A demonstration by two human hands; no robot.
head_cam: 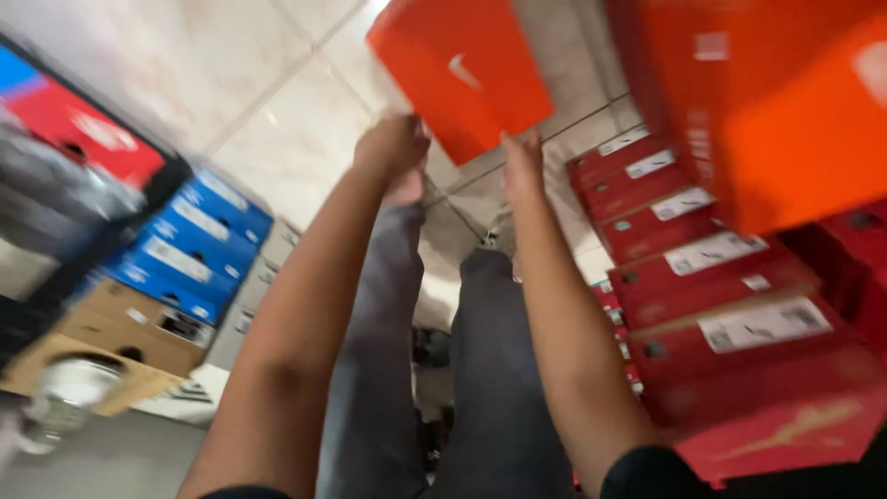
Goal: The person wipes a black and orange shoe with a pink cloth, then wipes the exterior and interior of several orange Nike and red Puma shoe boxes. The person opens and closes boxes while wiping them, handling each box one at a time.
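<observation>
I hold an orange shoe box out in front of me with both hands. My left hand grips its near left edge, and my right hand grips its near right corner. The box is tilted and blurred by motion. Both my forearms reach forward over my grey trousers. Pale floor tiles lie beneath the box.
A stack of red shoe boxes with white end labels rises on the right, with a large orange box close to the camera. Blue boxes and brown cardboard boxes are piled on the left.
</observation>
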